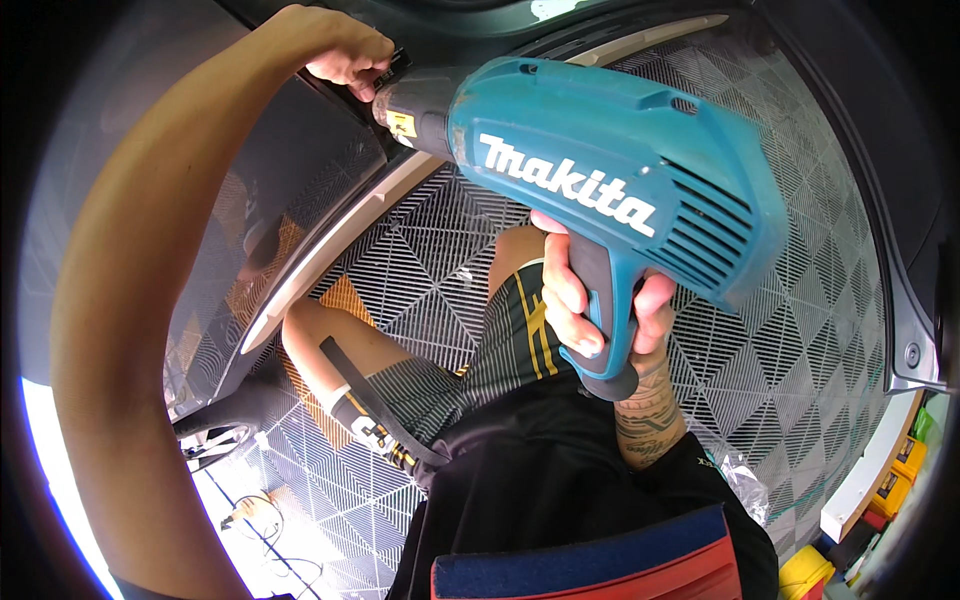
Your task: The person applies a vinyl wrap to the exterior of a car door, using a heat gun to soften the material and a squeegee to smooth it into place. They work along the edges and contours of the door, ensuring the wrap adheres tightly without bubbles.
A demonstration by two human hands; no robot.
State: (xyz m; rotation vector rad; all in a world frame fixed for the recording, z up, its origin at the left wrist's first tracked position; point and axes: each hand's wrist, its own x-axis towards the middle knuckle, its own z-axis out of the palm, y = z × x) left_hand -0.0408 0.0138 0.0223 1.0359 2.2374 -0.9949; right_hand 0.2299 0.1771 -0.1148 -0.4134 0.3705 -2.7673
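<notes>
The right hand (570, 295) is gripping the teal heat gun (580, 130), whose long barrel is pointing far left; its nozzle (412, 108) is sitting just beside the left hand (350, 60), which is pinching a small dark piece (397, 66).

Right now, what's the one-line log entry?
left hand: pinching small black piece; right hand: gripping teal heat gun; nozzle: near left hand; below: patterned floor

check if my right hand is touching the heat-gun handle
Touching: the head view plainly shows the right hand wrapped around the heat-gun handle, gripping it from both sides.
</notes>
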